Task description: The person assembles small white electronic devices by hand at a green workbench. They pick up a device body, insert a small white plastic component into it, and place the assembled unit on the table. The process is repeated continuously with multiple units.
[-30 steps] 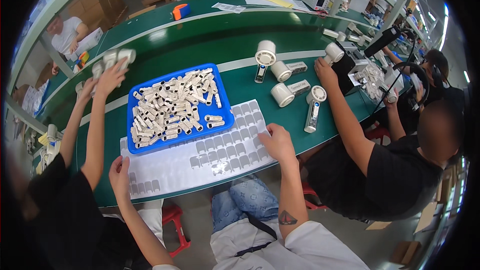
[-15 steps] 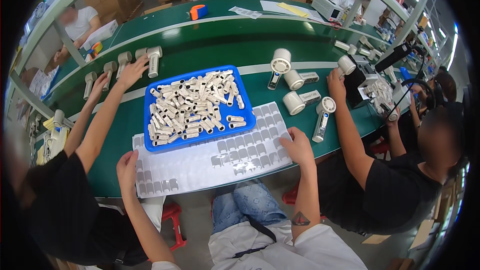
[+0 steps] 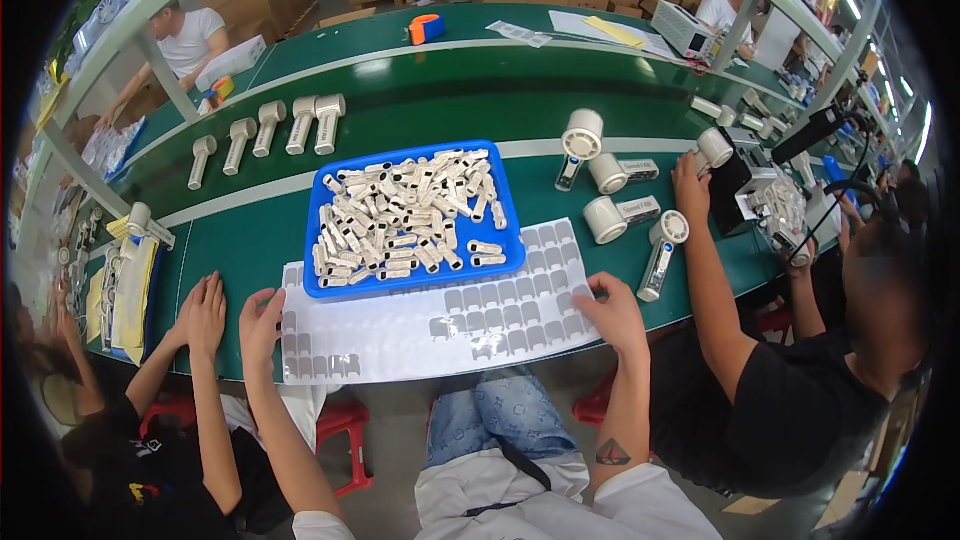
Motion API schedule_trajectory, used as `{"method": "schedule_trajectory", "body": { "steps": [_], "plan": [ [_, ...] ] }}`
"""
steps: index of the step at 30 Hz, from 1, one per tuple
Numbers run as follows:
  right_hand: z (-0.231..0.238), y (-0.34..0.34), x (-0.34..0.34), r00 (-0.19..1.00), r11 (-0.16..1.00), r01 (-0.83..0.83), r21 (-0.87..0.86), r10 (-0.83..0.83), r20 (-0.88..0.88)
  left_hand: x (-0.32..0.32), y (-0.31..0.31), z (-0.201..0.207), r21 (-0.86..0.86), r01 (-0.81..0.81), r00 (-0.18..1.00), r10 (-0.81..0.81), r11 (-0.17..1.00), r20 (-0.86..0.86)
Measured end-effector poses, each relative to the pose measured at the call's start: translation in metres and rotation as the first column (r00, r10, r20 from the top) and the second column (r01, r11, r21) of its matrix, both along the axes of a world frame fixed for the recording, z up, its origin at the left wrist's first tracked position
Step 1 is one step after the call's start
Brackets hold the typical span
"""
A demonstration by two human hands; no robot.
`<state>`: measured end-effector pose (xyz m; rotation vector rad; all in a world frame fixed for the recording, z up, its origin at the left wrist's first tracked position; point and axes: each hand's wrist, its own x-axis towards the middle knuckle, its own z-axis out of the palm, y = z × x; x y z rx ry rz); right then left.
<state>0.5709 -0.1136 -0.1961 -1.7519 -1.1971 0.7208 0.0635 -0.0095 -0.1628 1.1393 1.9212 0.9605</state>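
Observation:
A long white sheet with rows of small grey pads lies along the near edge of the green table. My left hand holds its left end. My right hand grips its right end, fingers curled over the corner. On the sheet's far part rests a blue tray heaped with several small white plastic parts.
A person on my left rests both hands together at the table edge. A person on my right reaches to white round-headed devices and a black fixture. More white devices lie in a row at the far left. Cardboard boxes are stacked behind.
The person on my left has pulled their arm back from the far row of white devices to the near table edge. My hands stay on the sheet's ends.

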Motion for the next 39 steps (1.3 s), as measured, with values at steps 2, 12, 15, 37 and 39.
{"method": "schedule_trajectory", "body": {
  "steps": [2,12,15,37,39],
  "plan": [
    [0.003,0.001,0.0,0.989,1.0,-0.028,-0.004,0.027,-0.146,-0.001,0.003,-0.005,0.022,0.007,1.0,-0.007,1.0,-0.002],
    [0.003,-0.001,0.002,0.987,0.999,0.033,0.019,-0.029,-0.158,0.0,0.0,-0.011,0.09,0.053,0.992,-0.062,0.995,0.109],
    [0.012,-0.006,-0.009,0.998,0.998,0.068,0.0,-0.068,-0.01,-0.003,0.002,-0.013,0.111,0.037,0.986,-0.055,0.993,0.16],
    [0.026,0.06,-0.052,0.813,0.881,-0.459,0.114,0.365,0.454,0.077,0.012,-0.015,0.294,0.357,0.894,-0.234,0.886,-0.381],
    [0.03,0.059,-0.058,0.88,0.909,-0.396,0.133,0.334,0.338,0.071,0.014,-0.018,0.337,0.351,0.894,-0.205,0.874,-0.398]
  ]
}}
